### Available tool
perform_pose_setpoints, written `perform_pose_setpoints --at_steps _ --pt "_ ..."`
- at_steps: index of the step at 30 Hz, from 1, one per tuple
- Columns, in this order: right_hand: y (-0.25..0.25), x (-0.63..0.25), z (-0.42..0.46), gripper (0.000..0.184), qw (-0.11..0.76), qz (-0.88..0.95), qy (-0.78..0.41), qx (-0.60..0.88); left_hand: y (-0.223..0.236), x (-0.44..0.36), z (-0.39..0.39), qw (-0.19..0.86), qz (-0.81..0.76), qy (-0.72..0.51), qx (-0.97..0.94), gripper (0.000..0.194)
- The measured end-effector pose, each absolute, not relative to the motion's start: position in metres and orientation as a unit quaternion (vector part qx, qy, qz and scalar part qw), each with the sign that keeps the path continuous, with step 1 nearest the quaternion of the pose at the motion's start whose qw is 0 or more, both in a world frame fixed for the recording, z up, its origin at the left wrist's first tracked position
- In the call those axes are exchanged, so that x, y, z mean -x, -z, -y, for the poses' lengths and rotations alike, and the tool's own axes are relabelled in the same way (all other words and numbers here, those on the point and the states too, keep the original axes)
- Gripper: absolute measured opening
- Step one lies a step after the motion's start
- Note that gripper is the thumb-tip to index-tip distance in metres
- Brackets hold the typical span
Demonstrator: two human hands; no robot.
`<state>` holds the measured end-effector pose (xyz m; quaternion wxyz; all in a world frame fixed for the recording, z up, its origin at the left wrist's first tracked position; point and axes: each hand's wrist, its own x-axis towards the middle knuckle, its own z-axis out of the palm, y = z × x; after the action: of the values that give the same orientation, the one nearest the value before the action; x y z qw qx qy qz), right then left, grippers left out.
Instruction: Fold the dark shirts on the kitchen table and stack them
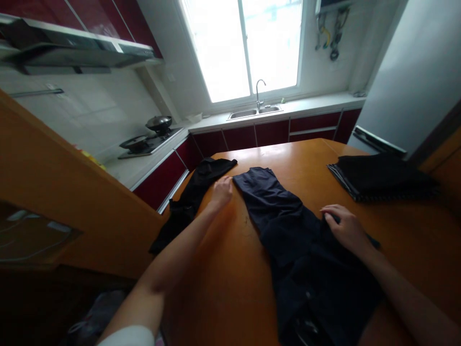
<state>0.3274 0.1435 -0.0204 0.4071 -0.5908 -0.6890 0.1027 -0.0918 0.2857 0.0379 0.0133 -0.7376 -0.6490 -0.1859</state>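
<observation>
A dark navy garment (295,230) lies spread along an orange wooden table (223,288). My left hand (221,191) rests at the garment's far left corner, fingers curled and pinched on its edge. My right hand (344,226) lies on the garment's right side, fingers bent and gripping a fold of the cloth. A black garment (194,192) hangs over the table's left edge, just beyond my left hand.
A folded stack of dark clothes (382,178) sits at the table's far right. Behind are red kitchen cabinets (266,132), a sink with a tap (257,108) under a bright window, a hob with pans (149,137) and a grey fridge (406,81).
</observation>
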Motion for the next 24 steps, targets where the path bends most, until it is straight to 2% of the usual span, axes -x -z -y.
perform_pose_setpoints --at_steps 3,7,9,15,20,24 --pt "0.027 -0.326 -0.147 0.028 0.389 0.692 -0.114 0.597 -0.024 0.017 -0.246 -0.037 0.522 0.236 0.819 0.044" --pt "0.035 -0.321 -0.148 0.034 0.346 0.699 -0.131 0.612 -0.002 -0.053 -0.214 -0.145 0.596 0.131 0.779 0.063" --pt "0.035 -0.319 -0.147 0.037 0.327 0.708 -0.131 0.612 0.009 -0.068 -0.217 -0.147 0.616 0.092 0.768 0.067" --pt "0.034 -0.318 -0.145 0.043 0.263 0.716 -0.087 0.640 0.021 -0.086 -0.280 -0.094 0.573 0.090 0.809 0.062" --pt "0.038 -0.321 -0.149 0.054 0.205 0.699 -0.085 0.680 -0.008 -0.120 -0.333 -0.122 0.525 0.146 0.830 0.048" --pt "0.040 -0.325 -0.153 0.058 0.184 0.698 -0.090 0.686 -0.030 -0.140 -0.323 -0.097 0.516 0.196 0.828 0.039"
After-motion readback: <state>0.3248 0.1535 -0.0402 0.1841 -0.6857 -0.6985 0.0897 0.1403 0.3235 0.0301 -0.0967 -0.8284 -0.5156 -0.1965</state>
